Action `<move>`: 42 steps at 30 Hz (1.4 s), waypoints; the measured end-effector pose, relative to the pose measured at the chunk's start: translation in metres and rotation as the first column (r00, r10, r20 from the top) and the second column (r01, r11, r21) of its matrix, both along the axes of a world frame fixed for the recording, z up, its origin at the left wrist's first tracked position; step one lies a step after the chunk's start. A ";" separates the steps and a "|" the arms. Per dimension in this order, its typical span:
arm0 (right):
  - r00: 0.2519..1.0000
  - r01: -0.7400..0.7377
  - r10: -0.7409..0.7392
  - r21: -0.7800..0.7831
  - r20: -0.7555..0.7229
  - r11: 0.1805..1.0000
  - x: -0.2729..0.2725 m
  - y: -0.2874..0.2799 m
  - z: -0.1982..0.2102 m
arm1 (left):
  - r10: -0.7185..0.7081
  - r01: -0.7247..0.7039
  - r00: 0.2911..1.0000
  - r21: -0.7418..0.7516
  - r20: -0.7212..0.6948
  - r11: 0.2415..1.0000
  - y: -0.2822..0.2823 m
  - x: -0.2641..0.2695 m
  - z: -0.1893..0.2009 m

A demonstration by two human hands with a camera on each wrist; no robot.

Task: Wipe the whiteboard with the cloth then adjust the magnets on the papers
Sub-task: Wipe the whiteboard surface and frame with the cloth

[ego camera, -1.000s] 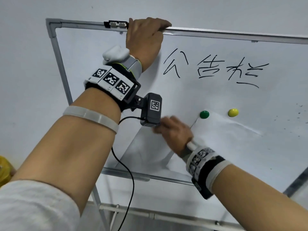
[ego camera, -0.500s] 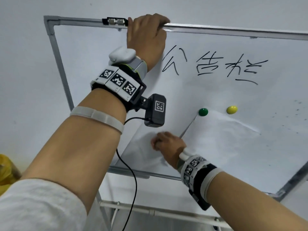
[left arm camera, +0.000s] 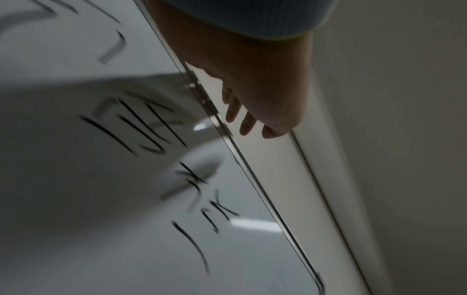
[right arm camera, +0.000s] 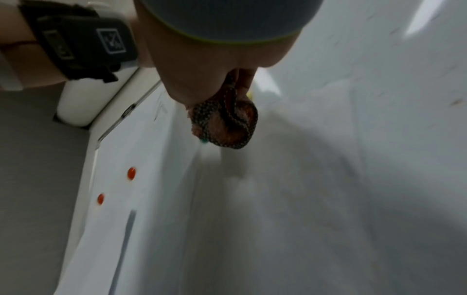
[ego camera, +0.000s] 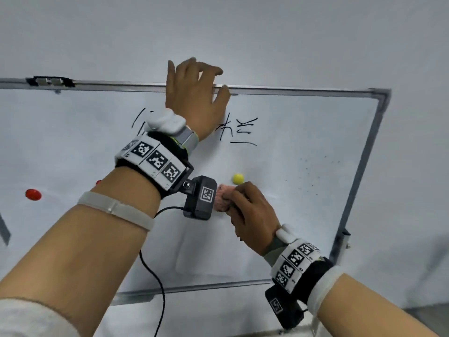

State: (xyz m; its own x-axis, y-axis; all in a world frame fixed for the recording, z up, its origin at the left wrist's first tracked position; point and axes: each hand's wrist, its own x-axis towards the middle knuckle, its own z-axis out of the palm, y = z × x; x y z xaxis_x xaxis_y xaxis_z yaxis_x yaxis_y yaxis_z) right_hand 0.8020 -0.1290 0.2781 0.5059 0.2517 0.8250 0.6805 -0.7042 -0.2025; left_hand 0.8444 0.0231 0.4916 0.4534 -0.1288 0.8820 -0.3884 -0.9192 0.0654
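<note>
The whiteboard [ego camera: 303, 215] bears black writing [ego camera: 239, 131], partly behind my left wrist. My left hand [ego camera: 194, 93] lies loosely over the top rail [ego camera: 291, 90], thumb in front; the left wrist view shows its fingers [left arm camera: 247, 123] hanging behind the board. My right hand [ego camera: 245, 207] grips a bunched pink cloth [ego camera: 222, 198] against the board, just below the yellow magnet [ego camera: 237, 178]. In the right wrist view the cloth [right arm camera: 225, 127] covers all but a sliver of the green magnet [right arm camera: 203, 141]. A paper sheet [ego camera: 206, 251] hangs below. Two red magnets [ego camera: 33, 194] sit at the left.
Fine black specks [ego camera: 313, 171] dot the board's right part. A black clip [ego camera: 49, 81] sits on the top rail at the left. The right frame [ego camera: 359, 171] and bottom rail [ego camera: 194, 287] bound the board. A cable [ego camera: 155, 276] hangs from my left wrist camera.
My left hand has shifted right along the top rail, away from the clip. My right hand has risen from the paper's lower left to just below the yellow magnet, with the cloth now showing.
</note>
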 end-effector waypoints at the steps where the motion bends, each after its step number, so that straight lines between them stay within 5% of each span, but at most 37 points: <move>1: 1.000 0.026 -0.026 0.045 -0.008 0.999 -0.001 -0.013 0.004 | -0.040 0.041 0.999 0.047 -0.025 0.998 -0.015 0.000 0.000; 9: 0.939 0.261 -0.315 0.314 0.134 0.913 0.017 -0.197 0.088 | -0.029 0.063 0.971 0.141 -0.235 0.988 -0.153 0.004 0.007; 12: 0.925 0.310 -0.345 0.208 0.161 0.928 0.037 -0.224 0.113 | -0.035 0.055 0.977 0.090 -0.210 0.994 -0.171 0.010 0.007; 14: 0.957 0.168 -0.169 0.025 0.236 0.985 0.043 -0.213 0.102 | -0.052 0.060 0.979 0.038 -0.197 0.997 -0.172 0.014 0.008; 16: 0.989 0.001 0.019 -0.142 0.144 0.990 0.045 -0.209 0.072 | -0.058 0.056 0.977 -0.017 -0.204 0.998 -0.173 0.018 0.009; 20: 0.985 -0.173 0.145 -0.449 -0.095 0.876 0.053 -0.221 -0.005 | -0.056 0.031 0.972 -0.112 -0.227 0.993 -0.178 0.023 0.004; 23: 0.988 -0.150 0.145 -0.429 -0.044 0.891 0.059 -0.224 0.018 | -0.075 0.048 0.972 -0.124 -0.223 0.991 -0.181 0.024 0.003; 27: 0.921 0.053 -0.017 -0.083 0.388 0.995 0.076 -0.221 0.086 | -0.074 0.057 0.980 -0.098 -0.186 0.994 -0.180 0.025 0.002; 29: 0.927 0.010 0.067 -0.204 0.369 0.979 0.081 -0.216 0.076 | -0.088 0.071 0.978 -0.092 -0.189 0.993 -0.175 0.027 0.001; 31: 0.948 -0.094 0.206 -0.408 0.241 0.908 0.074 -0.211 0.024 | -0.105 0.087 0.973 -0.096 -0.207 0.992 -0.172 0.029 0.000; 33: 0.975 -0.116 0.198 -0.542 0.096 0.832 0.063 -0.215 -0.032 | -0.120 0.102 0.969 -0.092 -0.217 0.991 -0.173 0.031 0.001; 35: 0.983 -0.128 0.180 -0.599 0.026 0.790 0.061 -0.220 -0.041 | -0.125 0.110 0.969 -0.081 -0.215 0.991 -0.174 0.032 0.001; 37: 0.980 -0.140 0.194 -0.533 0.046 0.834 0.069 -0.212 -0.006 | -0.122 0.105 0.970 -0.088 -0.212 0.991 -0.173 0.033 0.001; 40: 0.966 0.039 0.023 -0.233 0.258 0.972 0.076 -0.193 0.059 | -0.122 0.108 0.970 -0.076 -0.209 0.991 -0.174 0.032 0.000; 42: 0.939 0.060 -0.001 -0.162 0.343 0.985 0.076 -0.182 0.069 | -0.119 0.106 0.970 -0.071 -0.210 0.992 -0.172 0.030 0.000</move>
